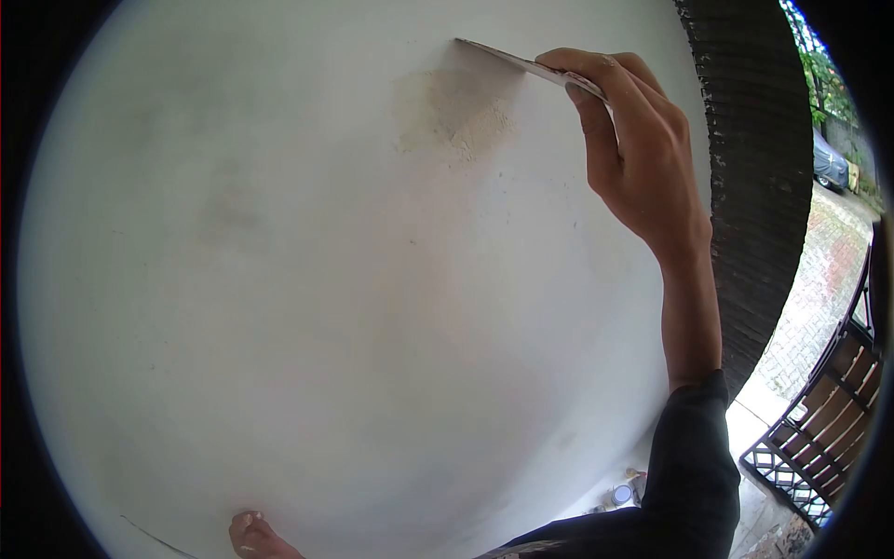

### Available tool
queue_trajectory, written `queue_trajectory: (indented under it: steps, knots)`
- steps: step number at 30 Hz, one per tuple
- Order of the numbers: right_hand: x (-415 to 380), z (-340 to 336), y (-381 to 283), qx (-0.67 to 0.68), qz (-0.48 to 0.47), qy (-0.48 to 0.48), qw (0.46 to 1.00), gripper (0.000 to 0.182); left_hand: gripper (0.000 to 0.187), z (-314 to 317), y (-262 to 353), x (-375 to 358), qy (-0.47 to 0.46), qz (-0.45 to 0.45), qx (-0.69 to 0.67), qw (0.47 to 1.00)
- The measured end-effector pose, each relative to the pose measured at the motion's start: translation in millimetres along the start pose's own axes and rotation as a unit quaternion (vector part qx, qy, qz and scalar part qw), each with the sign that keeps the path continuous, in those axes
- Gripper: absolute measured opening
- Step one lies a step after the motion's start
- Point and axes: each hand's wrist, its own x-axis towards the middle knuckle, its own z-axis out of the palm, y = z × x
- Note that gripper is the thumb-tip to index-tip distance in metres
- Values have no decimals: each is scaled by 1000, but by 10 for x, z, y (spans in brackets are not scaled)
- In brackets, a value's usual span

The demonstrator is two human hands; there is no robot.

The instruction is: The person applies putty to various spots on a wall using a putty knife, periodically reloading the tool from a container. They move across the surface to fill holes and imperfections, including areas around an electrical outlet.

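My right hand (633, 140) is raised against a white wall (279, 279) and holds a thin flat scraper blade (507, 58) between thumb and fingers. The blade's edge lies on the wall just above a rough beige scraped patch (456, 116). My dark sleeve covers the forearm lower down. My left hand is out of sight.
A dark ribbed wall edge (754, 186) borders the white wall on the right. Beyond it are a paved path (824, 279), a dark metal gate (829, 419) and a parked car (829, 163). A bare foot (256, 538) and a small tin (622, 494) show at the bottom.
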Motion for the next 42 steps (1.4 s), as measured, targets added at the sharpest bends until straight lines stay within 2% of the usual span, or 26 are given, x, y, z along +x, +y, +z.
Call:
queue_trajectory:
  steps: [2, 6, 7, 8, 11, 12, 18, 20, 21, 23, 24, 26, 29, 31, 32, 34, 35, 36, 37, 38, 39, 40, 41, 42]
  knots:
    - [-19, 1, -98, 21, 3, -12, 1000, 15, 50, 39, 78, 15, -9, -36, 43, 998]
    - [-209, -34, -396, 88, 5, -69, 994, 20, 51, -26, 63, 25, 7, -32, 38, 999]
    - [-261, -49, -483, 112, 7, -89, 990, 22, 51, -30, 82, 47, -12, -28, 35, 999]
    - [-307, -66, -563, 113, 16, -92, 989, 26, 51, -24, 87, 71, -31, -22, 31, 999]
    - [-338, -180, -659, 109, 25, -109, 988, 26, 50, 22, 74, 102, -10, -14, 5, 1000]
    - [-339, -228, -612, 105, 23, -104, 989, 21, 50, 9, 79, 88, -12, -14, 7, 1000]
    - [30, -155, -249, 27, -23, -13, 999, 20, 50, -31, 55, 166, -44, 4, 36, 998]
    - [-13, 36, -164, 3, -59, 3, 998, 21, 50, -101, 34, 191, -101, 7, 36, 994]
    - [-108, 139, -238, 59, -12, -15, 998, 20, 50, -217, -41, 177, -101, 6, 34, 994]
    - [-412, 293, -371, 20, -30, -68, 997, 26, 68, -444, -260, 136, -75, 31, -23, 996]
    - [-536, 310, -516, 8, -22, -95, 995, 31, 68, -336, -209, 132, -75, 29, -25, 996]
    - [-697, 227, -769, -3, -14, -123, 992, 36, 48, -43, -18, 138, -2, -11, 22, 1000]
    - [-781, 22, -854, 37, 32, -165, 985, 42, 48, -48, 2, 149, -11, -16, 37, 999]
    - [-765, -137, -792, 59, 31, -151, 986, 39, 47, -92, -12, 160, -18, -15, 40, 999]
    - [-694, -198, -717, 67, 30, -112, 991, 33, 47, -104, -17, 166, -25, -16, 42, 999]
    - [-459, -271, -542, 113, 88, -39, 989, 21, 47, -69, 13, 169, -30, -13, 47, 998]
    - [-370, -252, -375, 97, 78, 8, 992, 19, 48, -59, 28, 174, -33, -10, 52, 998]
    - [-283, -297, -251, 75, 120, 7, 990, 18, 48, -76, 19, 175, -35, -10, 52, 998]
    - [-195, -266, -59, 123, 144, 25, 982, 17, 47, -99, 8, 170, -28, -13, 49, 998]
    - [-123, -260, 97, 163, 227, 22, 960, 16, 47, -109, -6, 164, -21, -16, 44, 999]
    - [-72, -219, 365, 255, 258, 30, 931, 17, 47, -108, -16, 157, -20, -16, 45, 999]
    - [-24, -179, 626, 345, 286, 37, 893, 18, 48, -107, -29, 146, -11, -16, 31, 999]
    - [19, -160, 794, 345, 285, 36, 893, 18, 48, -108, -34, 139, -1, -16, 18, 1000]
    - [62, -145, 930, 396, 289, 8, 872, 14, 48, -118, -39, 140, 0, -16, 17, 1000]
